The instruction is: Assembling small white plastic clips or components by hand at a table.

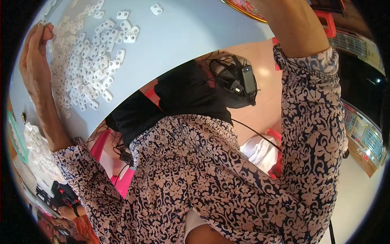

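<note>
My left hand (35, 61) is raised over the left part of the pale table (178, 36), beside a wide heap of small white plastic pieces (91, 65), each with two round holes. Its fingers are curled and their tips pressed together. Whatever sits between those fingertips is too small to make out at the picture's rim. Of my right arm only the forearm (296, 28) shows, reaching up past the table's right side. The right hand itself lies beyond the upper edge. Close to that forearm is a red, gold-rimmed tray (258, 17), partly cut off.
One loose white piece (156, 9) lies apart from the heap. A black bag (233, 81) with cables and a dark handheld device (248, 79) is on the floor beyond the table edge. Another person's hand (67, 212) shows at lower left, near a pile of white pieces (40, 150).
</note>
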The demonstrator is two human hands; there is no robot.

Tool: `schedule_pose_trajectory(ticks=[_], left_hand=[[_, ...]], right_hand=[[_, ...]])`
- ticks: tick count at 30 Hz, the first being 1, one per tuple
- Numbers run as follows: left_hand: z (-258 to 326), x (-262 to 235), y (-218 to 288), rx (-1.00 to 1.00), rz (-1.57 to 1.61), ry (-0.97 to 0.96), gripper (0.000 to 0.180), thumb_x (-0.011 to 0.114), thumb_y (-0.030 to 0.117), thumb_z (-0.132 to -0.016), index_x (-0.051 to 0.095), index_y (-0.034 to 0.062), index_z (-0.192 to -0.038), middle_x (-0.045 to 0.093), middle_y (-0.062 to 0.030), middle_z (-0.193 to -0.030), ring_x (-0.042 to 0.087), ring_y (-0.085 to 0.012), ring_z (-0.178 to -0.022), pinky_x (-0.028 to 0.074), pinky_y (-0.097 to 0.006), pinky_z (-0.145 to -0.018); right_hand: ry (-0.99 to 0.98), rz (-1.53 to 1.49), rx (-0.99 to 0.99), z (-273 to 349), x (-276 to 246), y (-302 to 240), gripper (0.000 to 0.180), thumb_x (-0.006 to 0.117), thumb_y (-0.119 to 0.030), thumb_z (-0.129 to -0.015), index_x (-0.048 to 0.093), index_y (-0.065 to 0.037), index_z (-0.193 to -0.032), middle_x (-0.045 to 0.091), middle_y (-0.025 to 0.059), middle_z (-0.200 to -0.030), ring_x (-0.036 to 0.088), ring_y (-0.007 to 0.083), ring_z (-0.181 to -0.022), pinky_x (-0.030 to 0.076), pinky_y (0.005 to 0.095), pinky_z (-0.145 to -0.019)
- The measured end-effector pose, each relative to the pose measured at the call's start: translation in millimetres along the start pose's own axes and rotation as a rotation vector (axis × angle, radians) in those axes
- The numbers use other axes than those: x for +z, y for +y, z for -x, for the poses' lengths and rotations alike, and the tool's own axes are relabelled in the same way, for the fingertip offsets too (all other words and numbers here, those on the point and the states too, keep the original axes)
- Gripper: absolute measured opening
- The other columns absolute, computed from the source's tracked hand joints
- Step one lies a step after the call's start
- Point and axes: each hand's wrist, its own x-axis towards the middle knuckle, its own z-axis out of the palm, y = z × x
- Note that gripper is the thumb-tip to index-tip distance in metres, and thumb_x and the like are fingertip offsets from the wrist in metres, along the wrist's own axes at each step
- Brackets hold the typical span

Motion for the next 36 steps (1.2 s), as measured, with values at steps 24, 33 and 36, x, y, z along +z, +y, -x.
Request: schedule_pose_trajectory(ticks=[24, 33, 36], left_hand=[[1.0, -1.4, -7.8, 0.012, -0.122, -0.045, 0.035, 0.049, 0.019, -0.094, 0.057, -0.0038, -0.120, 0.061, -0.0147, -0.113, 0.056, -0.0201, -0.109, 0.039, -0.031, -0.100], [11.1, 20.3, 40.4, -0.064, 0.165, -0.146, 0.014, 0.052, 0.011, -0.087, 0.060, 0.0001, -0.089, 0.054, 0.0032, -0.072, 0.050, -0.0058, -0.070, 0.040, -0.019, -0.066], [6.6, 25.6, 44.8, -0.051, 0.260, -0.103, 0.014, 0.052, 0.012, -0.088, 0.061, 0.0010, -0.089, 0.056, 0.0027, -0.071, 0.050, -0.0041, -0.066, 0.040, -0.019, -0.060]], right_hand=[[0.266, -0.583, -0.100, 3.8, 30.6, -14.1, 0.013, 0.063, -0.008, -0.066, 0.069, 0.004, -0.069, 0.064, 0.0188, -0.063, 0.062, 0.0214, -0.056, 0.050, 0.0326, -0.055], [0.437, -0.883, 0.007, -18.5, 47.7, -38.7, 0.018, 0.058, -0.005, -0.082, 0.063, 0.002, -0.098, 0.065, 0.0123, -0.077, 0.061, 0.0146, -0.069, 0.048, 0.0279, -0.062], [0.547, -0.832, -0.014, -14.9, 40.0, -43.9, 0.025, 0.057, -0.002, -0.080, 0.065, -0.001, -0.103, 0.069, 0.0110, -0.088, 0.066, 0.0176, -0.079, 0.052, 0.0290, -0.070]])
